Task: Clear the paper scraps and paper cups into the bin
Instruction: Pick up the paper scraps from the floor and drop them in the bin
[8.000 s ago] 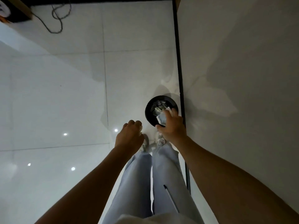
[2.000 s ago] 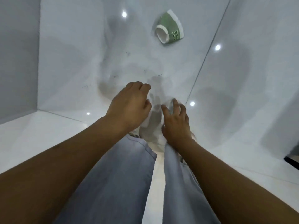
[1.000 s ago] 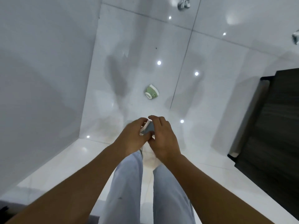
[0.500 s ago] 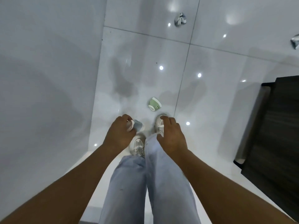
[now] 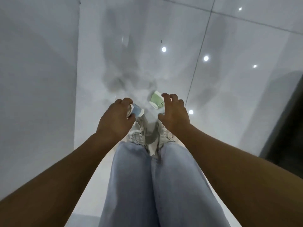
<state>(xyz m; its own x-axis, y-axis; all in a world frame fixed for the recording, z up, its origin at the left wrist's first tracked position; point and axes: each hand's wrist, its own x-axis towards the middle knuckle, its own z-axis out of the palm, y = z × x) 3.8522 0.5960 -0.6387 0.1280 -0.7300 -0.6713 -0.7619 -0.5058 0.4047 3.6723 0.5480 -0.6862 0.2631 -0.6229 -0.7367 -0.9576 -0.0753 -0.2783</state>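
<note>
L hand point(image 5: 114, 122): grips blue cup point(image 5: 135, 110), picked up.
R hand point(image 5: 174, 110): fingers spread, just beside green cup point(image 5: 156, 100), which lies on floor point(image 5: 229, 79).
Left: bin both; bin not in view.

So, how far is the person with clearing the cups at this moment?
Nothing in this view shows as done: no bin is visible. In hand: the left hand grips a blue paper cup. The right hand is open, reaching toward the green paper cup lying on its side on the floor. Left: pick it up, carry both to the bin.
</note>
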